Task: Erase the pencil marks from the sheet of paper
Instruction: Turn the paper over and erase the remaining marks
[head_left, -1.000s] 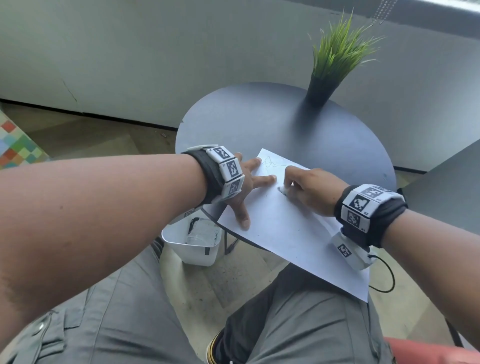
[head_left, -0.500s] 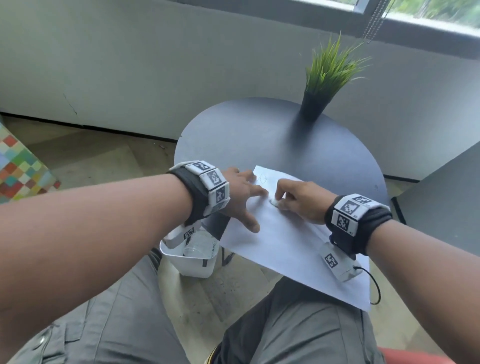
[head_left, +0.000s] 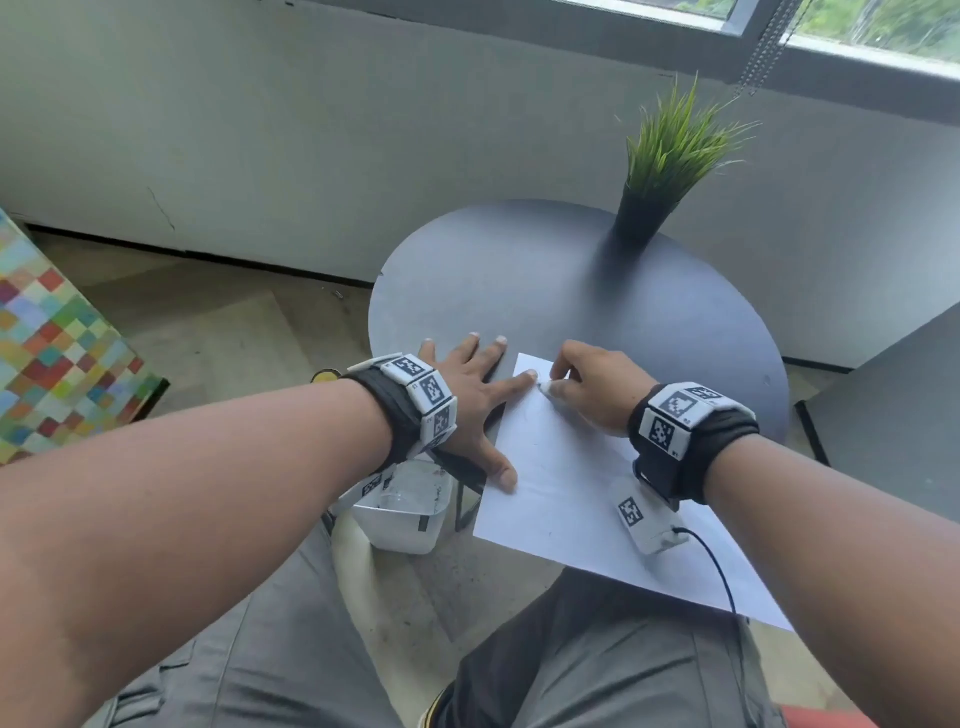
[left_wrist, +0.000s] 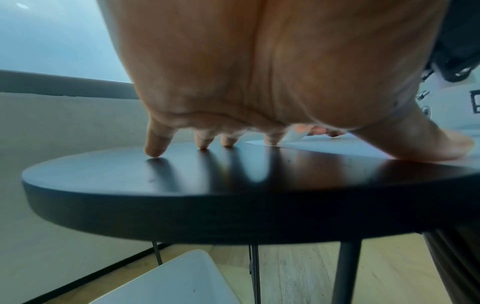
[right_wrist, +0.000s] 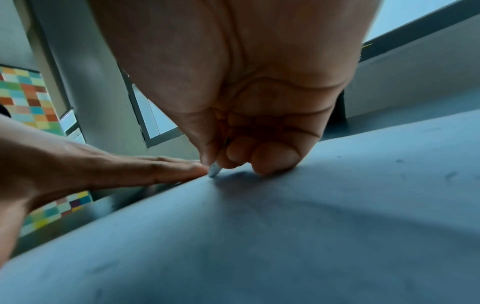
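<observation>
The right hand (head_left: 592, 389) pinched a small white eraser (right_wrist: 215, 169) tip-down on the far corner of the sheet of paper (head_left: 566, 499), which lay askew over the table (head_left: 597, 306) edge, just beside the flat, spread left hand (head_left: 475, 395) pinning its left margin.

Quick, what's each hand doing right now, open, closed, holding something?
Left hand: open, fingers spread flat, steadying the paper.
Right hand: closed, pinching a small white eraser against the paper.

White paper (head_left: 561, 483) – black table (head_left: 545, 270) – green plant (head_left: 675, 140).
</observation>
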